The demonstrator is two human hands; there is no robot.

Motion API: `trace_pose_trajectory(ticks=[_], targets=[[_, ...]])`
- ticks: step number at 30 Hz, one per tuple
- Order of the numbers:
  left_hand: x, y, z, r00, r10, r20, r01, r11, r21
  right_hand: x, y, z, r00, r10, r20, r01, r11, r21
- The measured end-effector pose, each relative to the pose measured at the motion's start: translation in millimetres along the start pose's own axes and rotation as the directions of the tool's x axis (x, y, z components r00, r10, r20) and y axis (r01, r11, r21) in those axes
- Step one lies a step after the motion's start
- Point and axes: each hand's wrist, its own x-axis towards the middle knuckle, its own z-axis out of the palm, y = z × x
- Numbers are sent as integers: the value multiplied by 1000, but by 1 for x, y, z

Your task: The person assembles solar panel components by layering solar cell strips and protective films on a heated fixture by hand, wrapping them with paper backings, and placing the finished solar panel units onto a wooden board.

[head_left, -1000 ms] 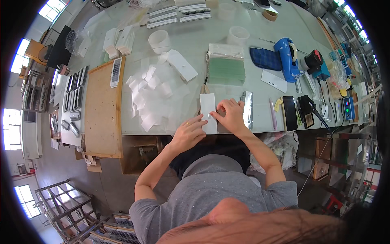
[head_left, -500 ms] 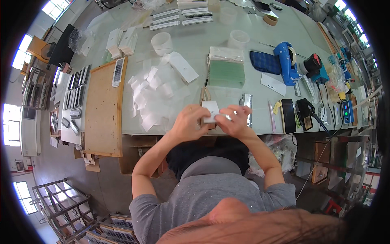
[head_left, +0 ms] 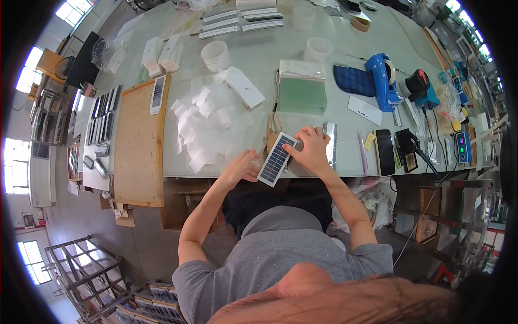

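Observation:
A small solar panel (head_left: 277,161) with dark cells and a white border is tilted at the table's near edge. My right hand (head_left: 313,150) pinches its upper right end between thumb and fingers. Beside the panel's lower left edge, my left hand (head_left: 240,168) has its fingers stretched out and holds nothing. A brown tool-like piece (head_left: 273,124) lies partly hidden behind the panel. Farther off stands a stack of green sheets (head_left: 302,96) with a white top edge. Loose translucent film pieces (head_left: 202,121) are heaped to the left.
Left lies a wooden board (head_left: 137,146) with another solar panel (head_left: 157,94) on it. A white box (head_left: 244,86) and two plastic cups, one here (head_left: 215,56), stand farther back. Right are a blue tape dispenser (head_left: 383,81), a phone (head_left: 384,153) and a metal ruler (head_left: 330,146).
The white piece pinched in both hands has given way to the solar panel's cell side in view. My left hand has let go and moved slightly down-left; my right hand keeps its hold.

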Motion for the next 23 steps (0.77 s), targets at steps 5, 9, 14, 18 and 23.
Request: trace_pose_trajectory(ticks=[5,9,14,18,23], targets=[[-11,4,-3,993,84,-80,-62,968,241,11,11,-8,998,-33,-61,31,999,-28],[4,-2,0,941,311,-130,-265,921,285,46,34,-14,982,-97,-165,89,994,-57],[12,10,20,827,496,-267,-284,776,563,92,42,-22,945,-318,-81,308,944,-113],[19,4,24,807,539,-239,-302,726,618,110,52,-19,917,-395,54,399,907,-135],[31,-17,16,848,491,-200,-362,812,458,127,57,-42,925,-256,282,258,966,34]])
